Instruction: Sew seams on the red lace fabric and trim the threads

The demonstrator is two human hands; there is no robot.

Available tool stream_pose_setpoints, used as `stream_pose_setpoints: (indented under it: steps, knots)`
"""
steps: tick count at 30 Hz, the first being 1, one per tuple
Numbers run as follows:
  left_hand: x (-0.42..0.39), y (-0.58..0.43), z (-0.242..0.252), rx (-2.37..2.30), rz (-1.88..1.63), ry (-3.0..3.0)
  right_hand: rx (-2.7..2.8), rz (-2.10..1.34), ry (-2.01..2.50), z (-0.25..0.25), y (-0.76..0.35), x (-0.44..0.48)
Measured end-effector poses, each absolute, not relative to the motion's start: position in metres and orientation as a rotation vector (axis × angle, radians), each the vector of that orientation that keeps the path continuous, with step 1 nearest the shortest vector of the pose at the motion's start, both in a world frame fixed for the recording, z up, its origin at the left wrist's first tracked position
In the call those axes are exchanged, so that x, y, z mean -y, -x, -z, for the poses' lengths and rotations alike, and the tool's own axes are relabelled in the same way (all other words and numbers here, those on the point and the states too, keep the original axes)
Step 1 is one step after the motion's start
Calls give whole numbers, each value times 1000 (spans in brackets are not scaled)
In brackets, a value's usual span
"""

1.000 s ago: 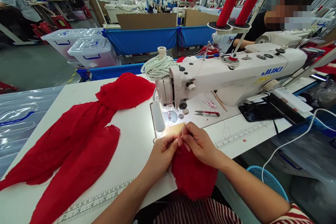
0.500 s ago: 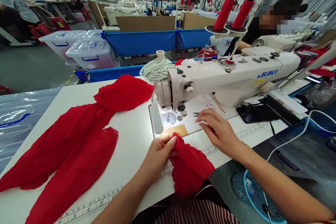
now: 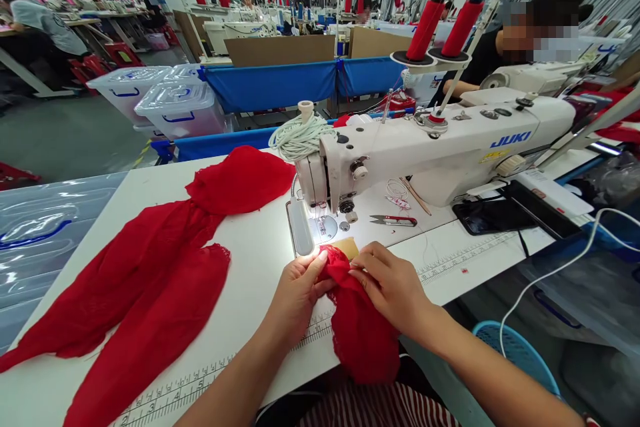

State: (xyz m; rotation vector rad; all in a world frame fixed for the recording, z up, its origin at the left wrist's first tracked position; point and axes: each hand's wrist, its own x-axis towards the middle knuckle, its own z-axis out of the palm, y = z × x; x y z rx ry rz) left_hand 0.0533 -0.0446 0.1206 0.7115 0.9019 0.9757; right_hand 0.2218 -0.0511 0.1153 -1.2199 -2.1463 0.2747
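Head view showed the left hand [image 3: 296,288] and right hand [image 3: 399,281] equally near the red cloth [image 3: 367,340], fingers of both clamped on its top, though how much the right pinched was unclear; its length trailed down past the near edge of the table [image 3: 263,267].

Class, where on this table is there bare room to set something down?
The widest bare patch of tabletop lies between the spread red cloth and the left hand. Another borders that cloth at the table's far-left corner. It is crowded around the snips by the sewing machine, and where the right hand pinches the red piece.
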Motion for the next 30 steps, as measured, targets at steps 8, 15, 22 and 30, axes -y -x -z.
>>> stream_pose_setpoints:
  steps: [8,15,22,30]
  knots:
    - [44,-53,-119,-921,-1001,-716,2262,136,1227,-113,-210,56]
    - [44,-54,-116,-948,-1052,-667,2428,257,1089,-115,-207,59]
    - [43,-53,-115,-964,-1179,-574,2579,219,998,-124,-212,61]
    - [44,-50,-116,-938,-1046,-650,2337,-234,1110,-116,-213,54]
